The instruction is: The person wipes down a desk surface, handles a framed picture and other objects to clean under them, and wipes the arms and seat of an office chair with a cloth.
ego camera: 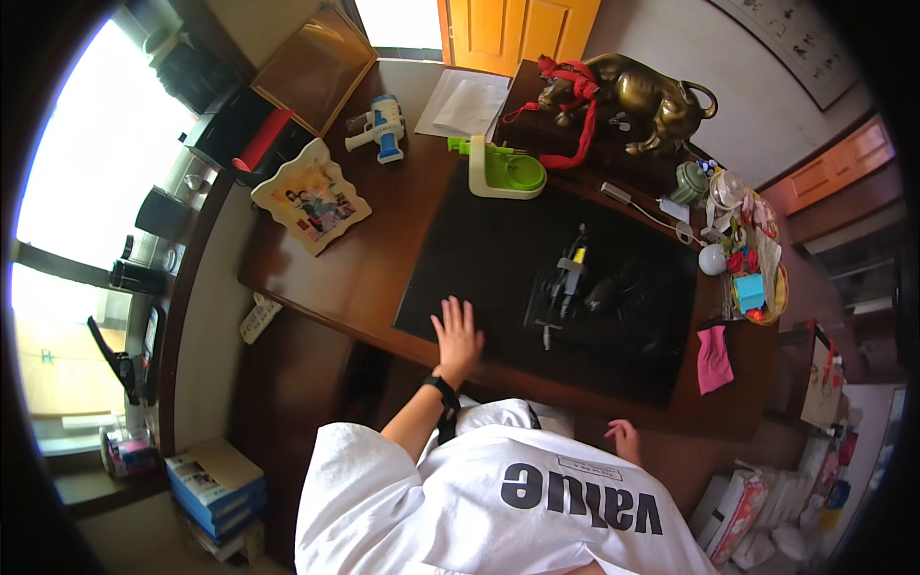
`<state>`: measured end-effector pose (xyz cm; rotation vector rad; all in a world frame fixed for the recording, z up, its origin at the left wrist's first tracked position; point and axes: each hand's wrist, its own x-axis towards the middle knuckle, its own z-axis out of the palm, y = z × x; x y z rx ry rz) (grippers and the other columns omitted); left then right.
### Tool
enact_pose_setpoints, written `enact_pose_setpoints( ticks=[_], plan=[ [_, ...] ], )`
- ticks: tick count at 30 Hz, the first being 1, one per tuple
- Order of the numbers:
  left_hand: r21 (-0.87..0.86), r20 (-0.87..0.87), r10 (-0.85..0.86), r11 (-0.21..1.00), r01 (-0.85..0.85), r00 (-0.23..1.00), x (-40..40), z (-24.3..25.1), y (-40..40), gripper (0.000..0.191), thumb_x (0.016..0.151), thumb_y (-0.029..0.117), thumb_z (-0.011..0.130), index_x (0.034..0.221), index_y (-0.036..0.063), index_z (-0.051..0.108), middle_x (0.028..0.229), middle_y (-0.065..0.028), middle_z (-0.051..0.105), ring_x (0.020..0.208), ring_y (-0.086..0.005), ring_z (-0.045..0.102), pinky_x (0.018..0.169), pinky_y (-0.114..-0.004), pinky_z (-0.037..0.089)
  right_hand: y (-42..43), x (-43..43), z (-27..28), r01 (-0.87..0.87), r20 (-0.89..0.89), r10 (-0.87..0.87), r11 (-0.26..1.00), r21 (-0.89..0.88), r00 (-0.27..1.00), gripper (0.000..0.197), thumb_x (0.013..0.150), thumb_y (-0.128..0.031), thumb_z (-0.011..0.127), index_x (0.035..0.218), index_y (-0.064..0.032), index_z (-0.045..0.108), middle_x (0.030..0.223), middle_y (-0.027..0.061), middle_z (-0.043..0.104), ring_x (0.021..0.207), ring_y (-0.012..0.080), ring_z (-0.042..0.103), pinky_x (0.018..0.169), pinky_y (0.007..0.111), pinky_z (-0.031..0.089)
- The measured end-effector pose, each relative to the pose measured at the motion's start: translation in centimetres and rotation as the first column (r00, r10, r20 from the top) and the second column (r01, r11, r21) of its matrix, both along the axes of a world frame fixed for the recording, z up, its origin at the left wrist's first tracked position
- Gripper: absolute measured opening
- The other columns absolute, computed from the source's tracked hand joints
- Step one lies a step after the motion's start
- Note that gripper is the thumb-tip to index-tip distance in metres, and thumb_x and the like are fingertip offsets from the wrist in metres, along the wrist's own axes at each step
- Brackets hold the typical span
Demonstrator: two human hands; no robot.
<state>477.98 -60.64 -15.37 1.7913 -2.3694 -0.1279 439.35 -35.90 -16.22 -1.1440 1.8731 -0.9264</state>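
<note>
My left hand, palm down with fingers spread, is at the near left edge of the black desk pad and holds nothing. A black band circles that wrist. Close to my body, beyond the desk's near edge, my right hand shows loosely bent fingers and nothing in them. On the pad lie a flat black case, a bundle of cables with a yellow part, and a dark computer mouse. A green and cream plastic device stands at the pad's far edge.
Left on the wooden desk are a cream picture frame and a blue and white toy. Papers and a bronze animal statue stand farther back. At right are a pink cloth, a white power strip and a basket.
</note>
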Motion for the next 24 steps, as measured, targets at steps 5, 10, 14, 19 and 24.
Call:
enact_pose_setpoints(
  ticks=[5,10,14,19,24],
  plan=[
    [0.153,-0.110,-0.094,0.982,0.110,0.990,-4.7,3.0,2.7,0.074,0.079,0.023,0.064,0.146,0.0081,0.036,0.156,-0.0167,0.023,0.145,-0.0366,0.019,0.113,-0.059,0.021,-4.7,-10.5,7.0,0.082,-0.114,-0.098,0.987,-0.140,0.989,0.015,0.098,-0.007,0.047,0.100,-0.0047,0.062,0.063,0.0045,0.062,0.057,0.0091,0.053,0.055,0.024,0.040],
    [0.111,-0.059,-0.247,0.961,0.253,0.967,-0.7,6.1,0.5,0.058,0.077,0.007,0.059,0.134,0.0088,0.050,0.143,-0.0161,0.045,0.134,-0.0343,0.040,0.110,-0.045,0.034,-3.3,-25.9,4.5,0.197,-0.381,-0.277,0.952,-0.235,0.882,0.016,0.096,-0.005,0.051,0.108,-0.0037,0.062,0.081,0.0083,0.068,0.075,0.0154,0.064,0.071,0.028,0.050],
    [-0.021,-0.059,0.285,0.958,-0.287,0.957,6.7,2.5,2.1,0.049,0.076,0.000,0.054,0.125,0.0052,0.057,0.134,-0.0203,0.053,0.124,-0.0374,0.048,0.105,-0.043,0.039,-9.1,-33.0,6.1,0.359,-0.562,-0.469,0.883,-0.301,0.681,0.036,0.087,-0.012,0.057,0.121,-0.0022,0.057,0.120,0.0199,0.059,0.113,0.0349,0.054,0.098,0.043,0.042],
    [-0.176,-0.332,0.472,0.820,-0.545,0.817,1.7,0.4,4.4,0.044,0.070,-0.014,0.048,0.110,0.0024,0.061,0.093,-0.0139,0.058,0.086,-0.0290,0.059,0.078,-0.038,0.051,-15.1,-34.1,3.2,0.332,-0.615,-0.195,0.936,0.116,0.764,0.064,0.084,-0.043,0.062,0.140,-0.0172,0.046,0.149,0.0221,0.033,0.140,0.0392,0.028,0.104,0.071,0.023],
    [-0.049,-0.595,0.261,0.932,-0.359,0.760,-18.9,3.7,4.5,0.026,0.088,-0.004,0.056,0.111,0.0061,0.060,0.082,-0.0015,0.049,0.073,-0.0117,0.049,0.066,-0.025,0.045,-12.2,-33.7,0.6,0.141,-0.790,-0.173,0.984,-0.110,0.589,0.063,0.082,-0.046,0.064,0.137,-0.0203,0.048,0.148,0.0196,0.034,0.139,0.0418,0.027,0.100,0.076,0.022]
  ],
)
